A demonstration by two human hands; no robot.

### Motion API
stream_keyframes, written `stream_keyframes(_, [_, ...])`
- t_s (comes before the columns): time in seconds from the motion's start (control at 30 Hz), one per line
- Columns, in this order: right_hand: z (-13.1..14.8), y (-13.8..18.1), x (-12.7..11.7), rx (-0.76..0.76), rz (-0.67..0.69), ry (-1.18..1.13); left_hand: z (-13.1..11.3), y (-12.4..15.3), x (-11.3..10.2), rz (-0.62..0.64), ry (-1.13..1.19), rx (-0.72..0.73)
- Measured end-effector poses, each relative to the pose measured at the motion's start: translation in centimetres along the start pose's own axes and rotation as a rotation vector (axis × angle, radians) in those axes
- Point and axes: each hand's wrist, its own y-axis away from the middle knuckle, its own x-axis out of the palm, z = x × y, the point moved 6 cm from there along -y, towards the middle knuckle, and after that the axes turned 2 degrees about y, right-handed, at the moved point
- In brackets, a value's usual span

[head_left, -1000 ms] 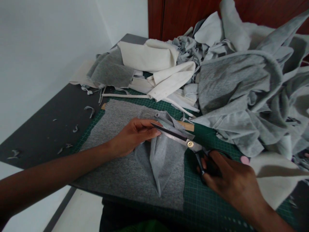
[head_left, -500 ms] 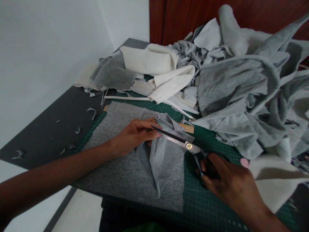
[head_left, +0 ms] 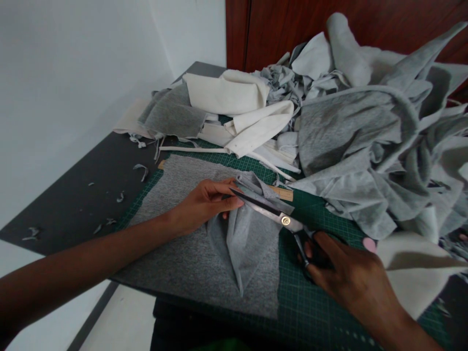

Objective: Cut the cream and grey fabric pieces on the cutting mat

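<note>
Head | pinches grey cloth (head_left: 252, 239) with left hand (head_left: 204, 202) | grips scissors (head_left: 285, 221) with right hand (head_left: 353, 273), near front edge of surface (head_left: 84, 204) | angle tips off fingertips (head_left: 234, 202)

The right hand (head_left: 351, 277) partly hides the scissors' handles (head_left: 301, 250)

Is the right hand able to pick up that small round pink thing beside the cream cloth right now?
Probably not: the right hand is holding the metal scissors with black handles, so its fingers look busy. The small round pink disc is close by, though, and looks mostly uncovered.
</note>
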Motion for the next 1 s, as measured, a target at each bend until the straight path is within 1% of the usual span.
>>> stream_keyframes(0.17, [0.2, 0.0, -0.1, -0.023, -0.027, 0.023, 0.1, 0.1, -0.1, -0.013, 0.024, 0.005])
stream_keyframes(0.33, [0.1, -0.2, 0.2, 0.035, 0.017, 0.006, 0.5, 0.0, -0.4, -0.034, 0.080, 0.028])
stream_keyframes(0.53, [0.0, 0.1, 0.7, 0.026, 0.044, -0.012, 0.6, 0.1, -0.4, -0.027, 0.107, 0.040])
stream_keyframes(0.8, [0.6, -0.6, 0.2, -0.023, -0.024, -0.008, 0.7, 0.1, -0.2, -0.044, 0.115, 0.013])
stream_keyframes(1.0, [1.2, -1.2, -0.2, -0.008, -0.048, 0.002, 0.4, 0.2, 0.1, -0.048, 0.138, 0.031])
